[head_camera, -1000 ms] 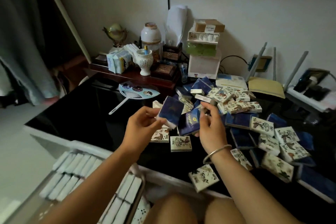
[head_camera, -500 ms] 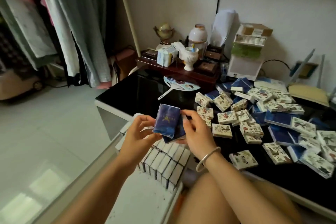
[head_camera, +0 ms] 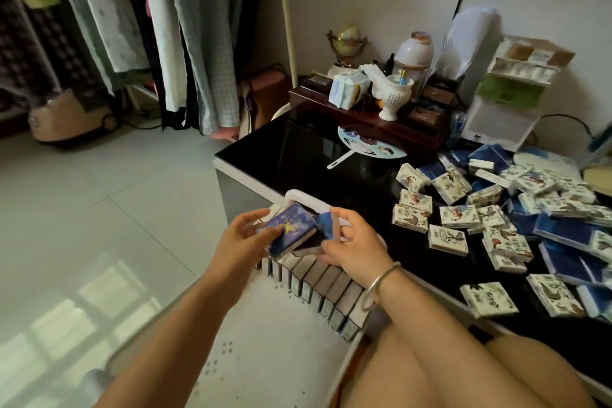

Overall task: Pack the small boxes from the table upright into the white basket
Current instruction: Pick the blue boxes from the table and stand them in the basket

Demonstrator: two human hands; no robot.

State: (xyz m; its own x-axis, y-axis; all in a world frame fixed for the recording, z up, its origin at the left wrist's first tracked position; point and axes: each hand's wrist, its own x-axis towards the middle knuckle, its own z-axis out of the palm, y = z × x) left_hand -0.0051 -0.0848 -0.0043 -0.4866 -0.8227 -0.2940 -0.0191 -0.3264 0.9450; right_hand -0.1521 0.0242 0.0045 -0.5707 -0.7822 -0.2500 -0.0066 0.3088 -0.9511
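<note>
Between both hands I hold a small stack of blue boxes, tilted, just above a row of upright boxes in the white basket. My left hand grips the stack's left side. My right hand, a silver bangle on its wrist, grips the right side. Several more small boxes, white patterned and blue, lie scattered flat on the black table to the right. Part of the basket's far end is hidden by my hands.
At the table's back stand a wooden tray with a white cup, jars and tissue packs, a hand fan and stacked cartons. Clothes hang at the left over the tiled floor. My knees are at the bottom right.
My view has swung left and down from the table to the basket. Both hands carried the blue boxes from above the table pile down over the row of packed boxes.
</note>
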